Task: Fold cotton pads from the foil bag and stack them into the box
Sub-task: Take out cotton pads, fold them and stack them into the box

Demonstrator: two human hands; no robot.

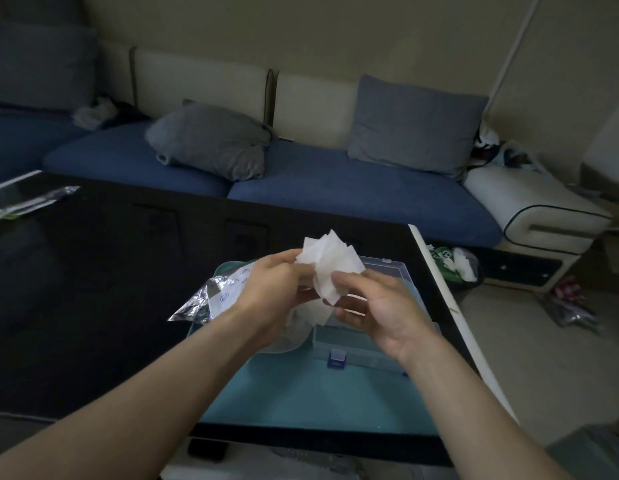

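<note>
**Pads Fanned Between Both Hands Above the Box**

Two bare forearms reached in from the lower edge, meeting over a teal mat on the dark glossy tabletop. Left hand curled round the near-left side of a loose fan of white cotton pads, thumb and fingers pinching the bundle from the left. Right hand palm turned inward, fingers bent, fingertips pressing the lower right edge of the same pads. Bundle held in the air, splayed in several overlapping squares, directly above the clear plastic box. Box sat on the right part of the mat, blue latch on its near wall, lid hinged back behind the hands. A few more white pads seen through the box wall, just under the right hand. Foil bag lay crumpled on the left edge of the mat, silver inside showing, partly hidden behind the left wrist. Another silvery wrapper lay far off at the tabletop's left corner. Beyond the tabletop, a blue sofa with two grey cushions. On the floor to the right, a small bin lined with a bag, white scraps inside.
</note>
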